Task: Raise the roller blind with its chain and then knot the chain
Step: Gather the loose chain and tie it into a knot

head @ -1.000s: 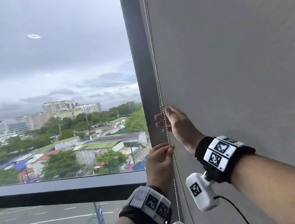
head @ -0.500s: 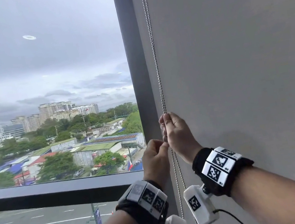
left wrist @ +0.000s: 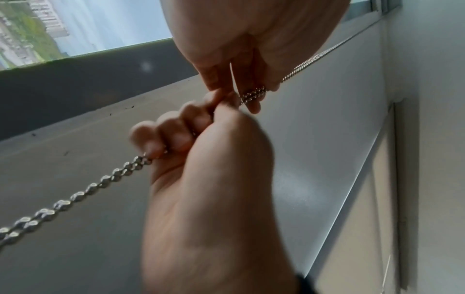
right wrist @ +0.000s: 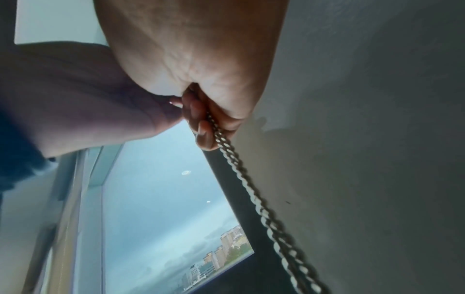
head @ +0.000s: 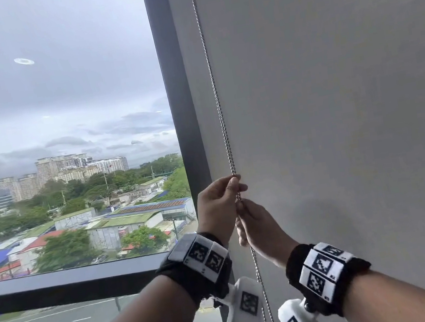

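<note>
A two-strand metal bead chain (head: pixel 216 98) hangs along the left edge of the grey roller blind (head: pixel 338 111). My left hand (head: pixel 233 182) is the upper one and pinches the chain between thumb and fingertips. Directly under it my right hand (head: pixel 243 217) is closed in a fist round both strands. In the left wrist view the left hand (left wrist: pixel 241 93) pinches the beads while the right hand (left wrist: pixel 181 135) grips below, and the chain (left wrist: pixel 83 195) runs out beneath it. In the right wrist view the right hand (right wrist: pixel 203 123) curls round the chain (right wrist: pixel 251 189). The blind's bottom edge is out of sight.
A dark window post (head: pixel 177 110) stands just left of the chain, with glass (head: pixel 55 102) and a city view beyond. A dark horizontal rail (head: pixel 58 287) crosses the window at wrist height. The slack chain hangs on between my wrists.
The right hand took hold of the chain above the left hand, then pulled down below it. The left hand moved up and now pinches the chain above the right.
</note>
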Motion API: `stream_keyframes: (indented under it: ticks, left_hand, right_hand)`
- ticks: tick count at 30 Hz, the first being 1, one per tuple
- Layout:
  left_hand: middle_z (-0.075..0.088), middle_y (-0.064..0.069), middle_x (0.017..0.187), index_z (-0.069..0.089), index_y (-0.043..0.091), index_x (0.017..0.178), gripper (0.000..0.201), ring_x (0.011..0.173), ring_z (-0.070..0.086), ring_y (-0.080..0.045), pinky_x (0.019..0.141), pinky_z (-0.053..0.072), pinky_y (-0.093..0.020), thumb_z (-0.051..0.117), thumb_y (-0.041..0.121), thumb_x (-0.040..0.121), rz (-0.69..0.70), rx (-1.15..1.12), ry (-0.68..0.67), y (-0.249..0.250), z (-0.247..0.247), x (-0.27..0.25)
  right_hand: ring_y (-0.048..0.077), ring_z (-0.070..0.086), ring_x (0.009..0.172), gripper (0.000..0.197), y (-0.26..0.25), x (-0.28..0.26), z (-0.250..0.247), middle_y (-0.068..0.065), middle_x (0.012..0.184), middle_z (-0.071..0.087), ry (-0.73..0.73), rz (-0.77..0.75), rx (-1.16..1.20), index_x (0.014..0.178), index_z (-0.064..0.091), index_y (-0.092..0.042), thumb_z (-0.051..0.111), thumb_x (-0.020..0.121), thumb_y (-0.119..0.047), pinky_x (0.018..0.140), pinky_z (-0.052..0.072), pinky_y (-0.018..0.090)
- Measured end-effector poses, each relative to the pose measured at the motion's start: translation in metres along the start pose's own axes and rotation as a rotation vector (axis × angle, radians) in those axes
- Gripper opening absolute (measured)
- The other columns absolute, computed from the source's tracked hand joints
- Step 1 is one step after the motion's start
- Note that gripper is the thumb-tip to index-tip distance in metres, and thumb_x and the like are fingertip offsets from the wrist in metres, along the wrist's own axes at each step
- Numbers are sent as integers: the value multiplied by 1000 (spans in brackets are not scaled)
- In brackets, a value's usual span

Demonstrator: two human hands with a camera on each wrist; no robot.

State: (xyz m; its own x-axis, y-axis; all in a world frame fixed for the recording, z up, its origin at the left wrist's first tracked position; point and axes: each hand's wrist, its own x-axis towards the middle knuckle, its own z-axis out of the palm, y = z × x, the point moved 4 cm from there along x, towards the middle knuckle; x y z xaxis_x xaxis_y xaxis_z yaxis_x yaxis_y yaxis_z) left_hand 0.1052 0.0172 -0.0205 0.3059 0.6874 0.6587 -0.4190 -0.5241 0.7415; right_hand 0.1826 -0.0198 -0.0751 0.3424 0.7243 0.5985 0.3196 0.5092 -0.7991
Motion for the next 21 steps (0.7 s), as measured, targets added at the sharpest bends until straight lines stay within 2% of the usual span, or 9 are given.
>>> stream_keyframes:
  ticks: [2, 4, 6, 8, 13, 17, 21]
  left_hand:
    - [65, -2, 61, 67, 3, 87, 16, 61, 64, -14, 67, 54, -25, 53, 8, 91, -52, -79, -9, 2, -2, -2]
    - [56, -2, 54, 63, 0, 83, 19, 50, 58, -16, 57, 55, -26, 47, 6, 94, -112, -196, -29, 3, -4, -4]
    - [48, -4, 55, 59, 1, 79, 23, 41, 48, -12, 46, 48, -24, 43, 5, 95, -139, -237, -36, 7, -8, -6]
    - [47, -2, 53, 57, 2, 77, 25, 39, 42, -10, 43, 43, -23, 41, 5, 96, -156, -258, -64, 11, -11, -9]
    - [49, -3, 52, 57, 3, 76, 25, 40, 44, -13, 45, 46, -24, 43, 8, 96, -168, -199, -180, 22, -10, -14]
    - [52, -4, 52, 60, -2, 78, 24, 42, 49, -14, 49, 49, -24, 45, 6, 95, -132, -116, -231, 30, -6, -15]
    - [62, -8, 57, 63, -4, 83, 21, 46, 59, -14, 55, 53, -23, 46, 1, 93, -83, -23, -261, 35, -5, -14]
  right_hand:
    - [10, 28, 44, 31, 11, -11, -5, -2, 57, 32, -74, 132, 36, 77, 41, -15, 29, 106, -17, 43, 29, 24]
    - [9, 26, 41, 31, 21, -17, -14, -5, 54, 32, -137, 231, 49, 78, 39, -14, 30, 106, -22, 40, 27, 23]
    - [9, 25, 39, 34, 24, -19, -26, -8, 50, 32, -162, 293, 47, 75, 37, -15, 33, 106, -28, 40, 25, 22]
    - [10, 23, 38, 39, 18, -17, -38, -8, 48, 28, -144, 336, 35, 69, 35, -18, 36, 105, -34, 41, 23, 23]
    - [12, 18, 39, 42, -32, 4, -52, -6, 48, 24, -3, 387, 41, 64, 34, -23, 46, 100, -40, 43, 20, 23]
    - [10, 21, 37, 38, -75, 25, -43, -8, 47, 27, -22, 401, 126, 65, 38, -23, 47, 100, -35, 42, 20, 22]
    - [9, 21, 40, 30, -107, 38, -35, -6, 55, 26, -45, 382, 201, 75, 48, -16, 41, 102, -29, 39, 19, 22]
